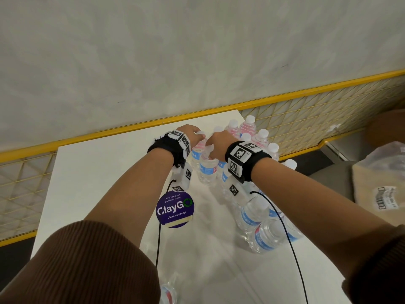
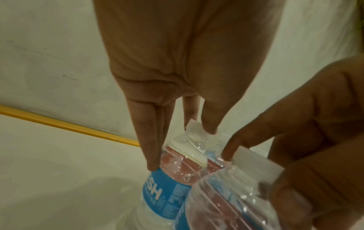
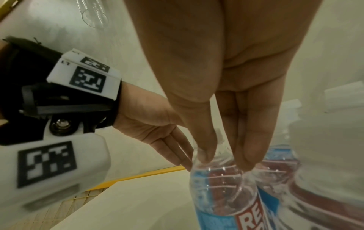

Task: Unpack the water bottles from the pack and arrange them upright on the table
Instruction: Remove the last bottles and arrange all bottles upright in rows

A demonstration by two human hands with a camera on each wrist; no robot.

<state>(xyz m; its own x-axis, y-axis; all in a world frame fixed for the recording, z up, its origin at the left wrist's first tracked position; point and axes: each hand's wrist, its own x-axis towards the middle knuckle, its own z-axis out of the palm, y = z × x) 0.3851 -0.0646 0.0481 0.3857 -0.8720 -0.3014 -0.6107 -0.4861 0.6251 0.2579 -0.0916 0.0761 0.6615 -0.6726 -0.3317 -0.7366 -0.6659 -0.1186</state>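
L hand [image 1: 190, 133]: fingers pinching cap/neck of upright bottle [image 1: 196, 152], far end of table [image 1: 92, 172]. R hand [image 1: 215, 143]: same on neighbour bottle [image 1: 207, 165]. Axes vertical, directly below fingertips; bottles touching.

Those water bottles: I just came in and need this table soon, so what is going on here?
A person is setting water bottles upright on the white table. The left hand holds one bottle by its top, and the right hand holds the next bottle the same way, beside a standing group at the far edge. Several bottles lie in loose plastic wrap nearer the person.
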